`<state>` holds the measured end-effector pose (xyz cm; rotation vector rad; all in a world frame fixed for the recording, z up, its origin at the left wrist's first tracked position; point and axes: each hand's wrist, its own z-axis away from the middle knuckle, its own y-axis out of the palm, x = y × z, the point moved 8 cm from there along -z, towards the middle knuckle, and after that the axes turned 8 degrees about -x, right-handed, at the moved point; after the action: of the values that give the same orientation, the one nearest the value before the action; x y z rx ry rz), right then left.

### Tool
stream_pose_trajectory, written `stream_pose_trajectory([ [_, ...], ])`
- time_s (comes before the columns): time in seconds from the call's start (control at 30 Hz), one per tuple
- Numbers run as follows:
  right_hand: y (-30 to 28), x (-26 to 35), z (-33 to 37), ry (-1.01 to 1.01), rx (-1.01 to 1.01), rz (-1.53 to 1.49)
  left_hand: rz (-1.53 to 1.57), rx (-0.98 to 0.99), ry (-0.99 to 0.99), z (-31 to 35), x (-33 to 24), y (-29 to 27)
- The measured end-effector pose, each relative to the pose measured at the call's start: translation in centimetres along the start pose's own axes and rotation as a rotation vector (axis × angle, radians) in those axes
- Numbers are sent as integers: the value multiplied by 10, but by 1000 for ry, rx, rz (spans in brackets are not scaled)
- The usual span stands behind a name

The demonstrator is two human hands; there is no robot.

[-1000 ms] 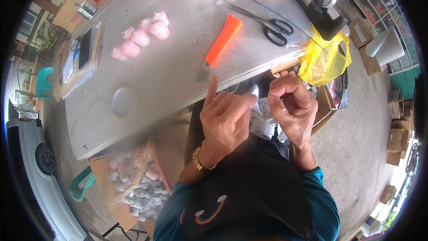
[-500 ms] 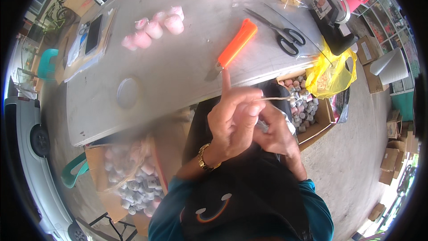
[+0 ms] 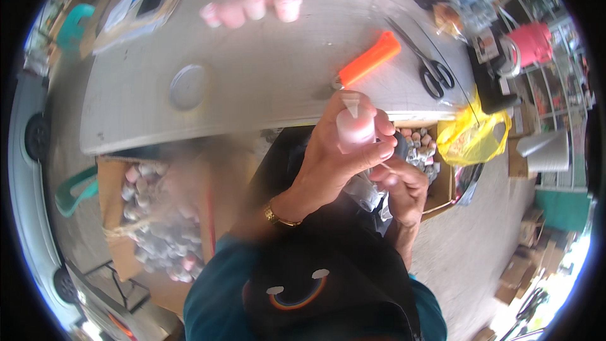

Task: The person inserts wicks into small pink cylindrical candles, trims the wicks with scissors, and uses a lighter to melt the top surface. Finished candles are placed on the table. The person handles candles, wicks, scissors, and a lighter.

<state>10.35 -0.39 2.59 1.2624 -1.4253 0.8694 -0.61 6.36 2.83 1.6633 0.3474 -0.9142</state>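
Observation:
My left hand (image 3: 328,145) is closed around a small pale-pink cylinder (image 3: 355,129), seemingly plastic-wrapped, with a whitish pointed tip sticking up. The hand is just off the table's near edge and wears a gold wristwatch. Close below it on the right, my right hand (image 3: 407,192) has its fingers pinched together; a thin pale strand seems to show at the fingertips, too blurred to name. Crumpled clear plastic (image 3: 368,194) lies beside that hand, over my lap. Beyond the left hand an orange-handled cutter (image 3: 369,60) rests on the table (image 3: 265,82), with black scissors (image 3: 432,76) to its right.
Several pink wrapped cylinders (image 3: 252,6) stand farther back on the table, left of the cutter. A round lid (image 3: 188,87) lies at the left. Cardboard boxes of small wrapped pieces stand on both sides below the table edge. A yellow plastic bag (image 3: 473,136) hangs at the right.
My left hand has turned, bringing the pink cylinder into view. The strand that stretched rightward between the hands is no longer drawn out. My right hand has moved slightly lower. The whole view has shifted.

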Motion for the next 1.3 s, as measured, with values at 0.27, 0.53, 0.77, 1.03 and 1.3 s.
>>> stream_pose_trajectory([
  [0.27,-4,-4,-3,-191,-119,-804,244,6,-2,4,12,15],
  [0.53,0,-9,-12,-95,-227,-1286,311,101,76,8,11,30],
  [0.77,0,-16,-12,-56,-307,-1228,-72,-65,146,12,19,24],
  [1.03,-3,-25,-8,52,-484,-1028,-332,-72,419,16,7,25],
  [1.3,5,-21,-12,55,-345,-1041,-354,-75,388,15,9,18],
])
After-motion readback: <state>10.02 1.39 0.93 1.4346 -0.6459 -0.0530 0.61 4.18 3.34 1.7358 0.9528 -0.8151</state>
